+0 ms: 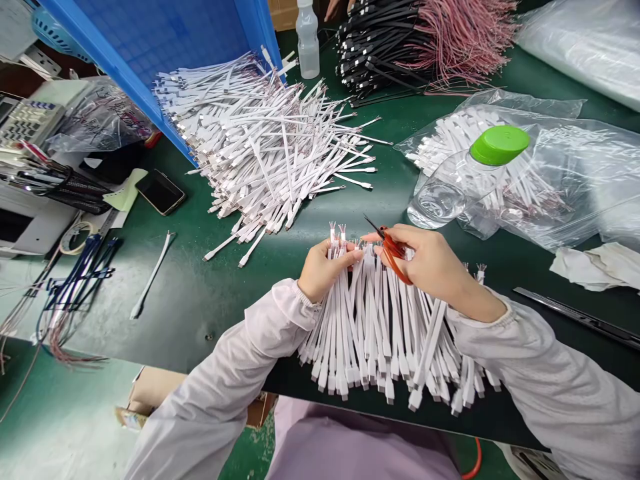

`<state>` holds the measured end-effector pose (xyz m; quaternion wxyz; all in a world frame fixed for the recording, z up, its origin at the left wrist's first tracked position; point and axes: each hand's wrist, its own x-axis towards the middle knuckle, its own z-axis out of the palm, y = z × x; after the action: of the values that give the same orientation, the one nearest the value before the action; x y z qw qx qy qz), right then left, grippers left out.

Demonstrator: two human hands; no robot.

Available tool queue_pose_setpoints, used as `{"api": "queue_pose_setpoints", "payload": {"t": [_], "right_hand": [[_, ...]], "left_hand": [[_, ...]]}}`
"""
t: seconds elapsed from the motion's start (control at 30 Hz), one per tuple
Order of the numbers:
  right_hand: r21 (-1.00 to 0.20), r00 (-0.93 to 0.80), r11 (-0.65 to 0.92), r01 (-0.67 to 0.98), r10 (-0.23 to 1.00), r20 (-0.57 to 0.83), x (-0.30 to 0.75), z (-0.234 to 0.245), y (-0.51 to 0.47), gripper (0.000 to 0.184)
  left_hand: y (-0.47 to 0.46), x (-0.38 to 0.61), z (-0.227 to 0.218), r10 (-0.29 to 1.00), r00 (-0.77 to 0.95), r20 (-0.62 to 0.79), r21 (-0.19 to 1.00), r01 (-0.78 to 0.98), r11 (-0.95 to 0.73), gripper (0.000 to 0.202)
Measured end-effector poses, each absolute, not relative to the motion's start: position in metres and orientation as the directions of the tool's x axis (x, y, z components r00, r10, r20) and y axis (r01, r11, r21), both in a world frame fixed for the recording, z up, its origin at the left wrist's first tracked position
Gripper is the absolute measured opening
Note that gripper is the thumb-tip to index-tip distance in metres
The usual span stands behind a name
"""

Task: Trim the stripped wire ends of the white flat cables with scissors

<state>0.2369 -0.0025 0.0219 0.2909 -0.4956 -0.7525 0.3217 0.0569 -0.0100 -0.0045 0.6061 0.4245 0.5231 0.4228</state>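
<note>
The left hand [325, 270] is closed around the top of a fanned bundle of flat white cables [380, 327], squeezing their upper ends together, while the lower ends hang past the edge of the dark green surface [240, 320]. The right hand [430, 263] is closed on a small pair of orange-handled scissors [393, 248], whose thin dark blades point up and left, just above the bundle's top.

Ahead of the left hand, a large loose heap of similar white cables [265, 147] lies on the surface, its far end against a blue plastic crate [200, 40]. Beyond the right hand, a clear plastic bag [555, 180] holds more white cables [460, 140], and a clear water bottle with a bright green cap [500, 145] lies on top of it. Farther ahead stand an upright clear bottle with a white cap [307, 47], holding clear liquid, and a pile of black cables with pink wires [395, 47].

Left of the left hand lie a single white cable [150, 277] and a black smartphone [161, 192]. Farther left are a black mesh pen holder [75, 190] full of pens and a calculator [27, 121], its key labels too small to read.
</note>
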Motion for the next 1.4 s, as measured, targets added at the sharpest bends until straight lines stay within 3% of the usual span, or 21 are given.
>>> {"api": "queue_pose_setpoints", "payload": {"t": [0.17,0.33,0.73,0.87,1.07,1.2,1.3,1.4], "right_hand": [[-0.801,-0.298,0.270,0.535,0.947,0.121,0.2352,0.0192,-0.0027,0.022],[-0.828,-0.242,0.271,0.491,0.955,0.169,0.2357,0.0180,-0.0028,0.029],[-0.700,-0.290,0.409,0.586,0.912,0.290,0.2355,0.0206,-0.0018,0.015],[-0.669,-0.317,0.454,0.588,0.891,0.326,0.2345,0.0203,-0.0022,0.013],[-0.664,-0.247,0.383,0.642,0.923,0.294,0.2353,0.0242,-0.0008,0.010],[-0.690,-0.165,0.303,0.658,0.951,0.260,0.2358,0.0246,-0.0014,0.010],[-0.724,-0.174,0.320,0.611,0.947,0.271,0.2354,0.0221,-0.0028,0.013],[-0.745,-0.215,0.341,0.574,0.940,0.264,0.2348,0.0188,-0.0035,0.017]], "left_hand": [[-0.0102,0.0511,-0.0030,0.946,0.230,-0.228,0.973,0.066,0.219,0.026],[-0.0124,0.0510,-0.0043,0.950,0.248,-0.189,0.970,0.201,0.140,0.029],[-0.0136,0.0561,-0.0018,0.964,0.231,-0.134,0.961,0.269,0.069,0.024],[-0.0141,0.0567,-0.0004,0.969,0.218,-0.119,0.967,0.247,0.063,0.020],[-0.0146,0.0554,-0.0011,0.961,0.185,-0.203,0.967,0.193,0.167,0.022],[-0.0140,0.0556,-0.0031,0.950,0.136,-0.279,0.959,-0.008,0.283,0.024],[-0.0120,0.0543,-0.0009,0.894,0.200,-0.401,0.872,-0.216,0.439,0.028],[-0.0098,0.0486,0.0038,0.823,0.325,-0.466,0.818,-0.195,0.540,0.038]]}}
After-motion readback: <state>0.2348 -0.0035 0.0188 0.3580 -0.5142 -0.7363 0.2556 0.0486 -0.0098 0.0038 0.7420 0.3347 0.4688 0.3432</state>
